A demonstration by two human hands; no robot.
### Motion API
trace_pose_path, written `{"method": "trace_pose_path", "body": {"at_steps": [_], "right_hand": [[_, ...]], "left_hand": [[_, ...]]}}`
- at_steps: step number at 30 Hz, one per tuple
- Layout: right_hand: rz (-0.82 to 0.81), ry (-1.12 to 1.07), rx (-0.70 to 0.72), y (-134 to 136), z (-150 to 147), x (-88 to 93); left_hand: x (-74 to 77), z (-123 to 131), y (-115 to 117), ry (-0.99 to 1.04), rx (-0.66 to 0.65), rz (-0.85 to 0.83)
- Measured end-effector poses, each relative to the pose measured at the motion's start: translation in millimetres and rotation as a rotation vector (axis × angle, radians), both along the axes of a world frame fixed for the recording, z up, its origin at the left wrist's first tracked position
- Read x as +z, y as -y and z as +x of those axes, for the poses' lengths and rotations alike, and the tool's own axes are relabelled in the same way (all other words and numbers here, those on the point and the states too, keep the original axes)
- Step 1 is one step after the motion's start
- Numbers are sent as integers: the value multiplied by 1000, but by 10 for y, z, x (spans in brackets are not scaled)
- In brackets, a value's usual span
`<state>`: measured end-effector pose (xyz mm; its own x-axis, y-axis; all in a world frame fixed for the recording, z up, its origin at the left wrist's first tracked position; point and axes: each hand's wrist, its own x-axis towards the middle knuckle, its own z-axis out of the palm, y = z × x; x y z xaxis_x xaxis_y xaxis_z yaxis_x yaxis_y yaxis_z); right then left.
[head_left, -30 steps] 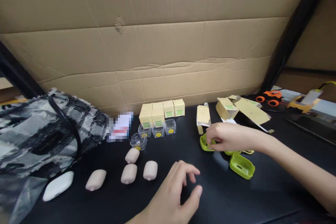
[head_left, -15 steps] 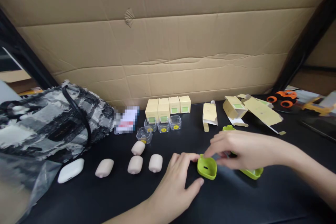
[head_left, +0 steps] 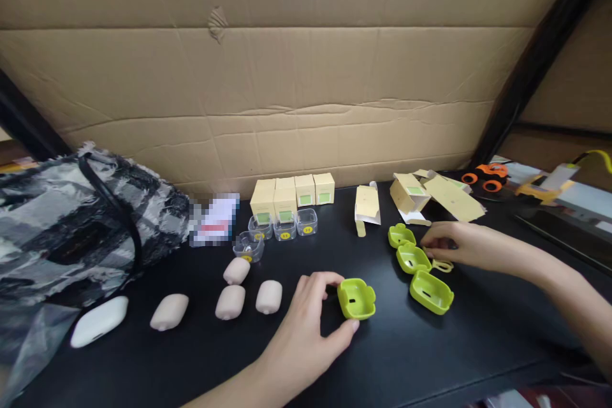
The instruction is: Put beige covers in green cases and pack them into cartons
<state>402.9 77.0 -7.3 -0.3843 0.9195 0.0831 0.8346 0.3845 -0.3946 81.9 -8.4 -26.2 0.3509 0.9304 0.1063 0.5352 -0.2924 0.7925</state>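
My left hand (head_left: 308, 325) grips a lime-green case half (head_left: 356, 298) between thumb and fingers on the black table (head_left: 382, 370). My right hand (head_left: 454, 245) lies further right with its fingers bent, their tips touching the table beside three more green case halves (head_left: 415, 261) in a row; a thin yellowish loop (head_left: 444, 266) lies just under it. Several beige soft cases (head_left: 229, 301) lie left of my left hand.
Small cardboard boxes (head_left: 291, 194) and clear plastic cups (head_left: 284, 227) stand by the cardboard wall. Opened boxes (head_left: 430, 194) lie at the back right. A patterned bag (head_left: 71, 223) and a white case (head_left: 99, 321) are at the left. An orange toy car (head_left: 485, 176) sits far right.
My right hand carried a green case half to my left hand, let go, and moved back right. My left hand now holds that half alone.
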Motion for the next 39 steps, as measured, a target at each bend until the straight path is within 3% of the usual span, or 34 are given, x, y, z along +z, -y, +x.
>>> {"method": "trace_pose_path", "body": {"at_steps": [6, 12, 14, 17, 21, 27, 34, 39], "right_hand": [[52, -182, -56, -86, -10, -30], [199, -412, -139, 58, -312, 281], [168, -483, -77, 174, -554, 406], [82, -601, 150, 326, -930, 483], [52, -584, 387, 425, -1199, 353], [144, -390, 345, 472, -1197, 101], [230, -218, 457, 534, -1224, 37], [252, -167, 451, 527, -1237, -8]], "left_hand": [[-48, 14, -31, 445, -90, -182], [-70, 22, -97, 764, -79, -436], [-62, 23, -114, 795, -57, -516], [-59, 26, -134, 816, -48, -568], [-63, 30, -156, 826, -66, -570], [-105, 29, -133, 762, -103, -582], [-127, 35, -90, 757, -92, -526], [-96, 26, -85, 725, -82, -533]]}}
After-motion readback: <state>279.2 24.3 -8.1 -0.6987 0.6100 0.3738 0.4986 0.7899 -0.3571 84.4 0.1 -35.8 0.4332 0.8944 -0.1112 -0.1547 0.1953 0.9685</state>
